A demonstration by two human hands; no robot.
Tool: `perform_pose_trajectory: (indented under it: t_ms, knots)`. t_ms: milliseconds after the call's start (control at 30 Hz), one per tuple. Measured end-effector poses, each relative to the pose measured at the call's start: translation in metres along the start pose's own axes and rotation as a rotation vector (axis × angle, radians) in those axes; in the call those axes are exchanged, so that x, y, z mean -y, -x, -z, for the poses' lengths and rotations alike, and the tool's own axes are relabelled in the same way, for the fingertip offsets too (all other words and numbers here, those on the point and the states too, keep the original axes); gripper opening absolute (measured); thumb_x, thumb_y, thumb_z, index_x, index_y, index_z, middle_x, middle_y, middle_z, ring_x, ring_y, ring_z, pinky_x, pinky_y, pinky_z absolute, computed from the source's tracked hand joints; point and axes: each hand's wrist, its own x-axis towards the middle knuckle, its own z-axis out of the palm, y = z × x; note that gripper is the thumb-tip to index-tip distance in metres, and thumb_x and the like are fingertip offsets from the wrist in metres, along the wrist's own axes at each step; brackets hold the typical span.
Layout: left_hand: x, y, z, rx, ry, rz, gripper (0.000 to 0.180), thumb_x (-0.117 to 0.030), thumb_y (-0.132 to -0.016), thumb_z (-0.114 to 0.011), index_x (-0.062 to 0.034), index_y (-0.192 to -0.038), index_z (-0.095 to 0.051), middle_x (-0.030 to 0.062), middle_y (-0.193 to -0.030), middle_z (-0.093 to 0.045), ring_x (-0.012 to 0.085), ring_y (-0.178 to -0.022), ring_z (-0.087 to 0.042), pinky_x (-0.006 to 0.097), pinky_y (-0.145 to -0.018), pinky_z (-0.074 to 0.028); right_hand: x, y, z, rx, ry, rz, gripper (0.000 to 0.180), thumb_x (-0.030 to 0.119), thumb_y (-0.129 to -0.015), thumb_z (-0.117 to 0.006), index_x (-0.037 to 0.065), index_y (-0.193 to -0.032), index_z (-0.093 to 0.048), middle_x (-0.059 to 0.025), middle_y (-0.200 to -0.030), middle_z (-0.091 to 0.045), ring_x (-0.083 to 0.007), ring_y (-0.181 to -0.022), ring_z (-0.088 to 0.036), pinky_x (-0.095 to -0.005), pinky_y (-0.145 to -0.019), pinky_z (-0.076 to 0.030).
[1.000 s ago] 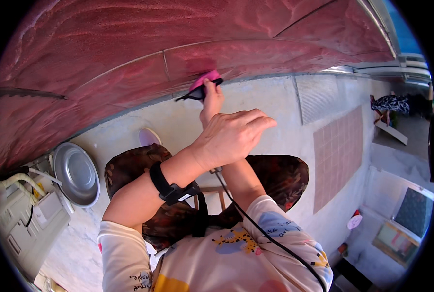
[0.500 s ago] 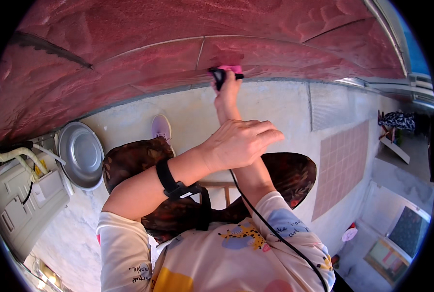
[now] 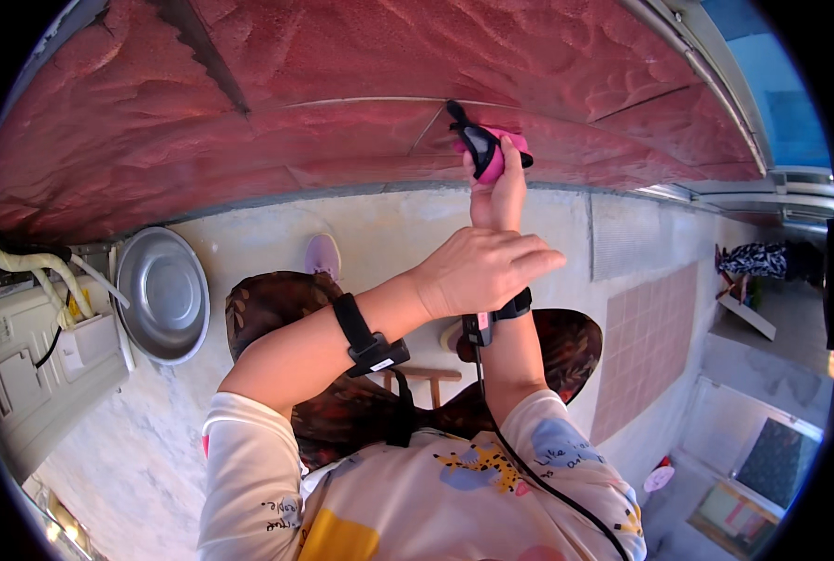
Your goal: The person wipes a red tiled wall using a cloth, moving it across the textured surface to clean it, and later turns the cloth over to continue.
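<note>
Pale floor (image 3: 155, 421) bears silver basin (image 3: 168, 292); right fingers (image 3: 509, 161) hold pink item (image 3: 491, 168)

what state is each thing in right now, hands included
pink-and-black item: gripped; contact with the red surface unclear
right hand: closed on that item
left hand: loosely curled, palm hidden, crossing above the right forearm
left armband: fastened
right wristband: fastened
black cable: running from the wristband across the shirt
metal basin: open side facing the camera
pale shoe: partly hidden
</note>
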Motion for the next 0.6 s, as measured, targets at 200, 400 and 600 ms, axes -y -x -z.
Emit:
perform_pose_trajectory:
  t_ms: [200, 400, 600]
  knots:
    - [-0.002, 0.003, -0.003, -0.006, -0.147, -0.217, 0.043, -0.016, -0.072, -0.065, -0.0156, -0.115, -0.058, -0.0030, -0.092, -0.061, 0.0103, -0.069, -0.061, 0.025, -0.057, -0.048, -0.081, -0.004, -0.001, -0.063, 0.428, 0.381, 0.044, 0.017, -0.082, -0.073, 0.009, -0.111, -0.042, -0.0036, -0.096, -0.053, -0.0122, -0.084, -0.053, -0.0256, -0.060, -0.045]
    - [-0.001, -0.002, 0.011, -0.039, -0.196, -0.205, 0.043, -0.015, -0.074, -0.063, -0.0159, -0.117, -0.057, -0.0031, -0.090, -0.060, 0.0088, -0.070, -0.060, 0.023, -0.057, -0.047, -0.091, 0.011, -0.009, 0.028, 0.429, 0.111, 0.044, 0.019, -0.082, -0.073, 0.005, -0.110, -0.043, -0.0059, -0.099, -0.053, -0.0132, -0.090, -0.049, -0.0271, -0.082, -0.041]
    - [-0.006, -0.006, 0.022, 0.035, -0.249, -0.273, 0.045, -0.012, -0.073, -0.063, -0.0161, -0.118, -0.057, -0.0032, -0.089, -0.060, 0.0093, -0.068, -0.060, 0.023, -0.057, -0.047, -0.075, 0.052, -0.059, 0.387, 0.883, 0.701, 0.038, 0.013, -0.080, -0.074, 0.006, -0.106, -0.049, -0.0042, -0.089, -0.058, -0.0107, -0.081, -0.054, -0.0256, -0.072, -0.046]
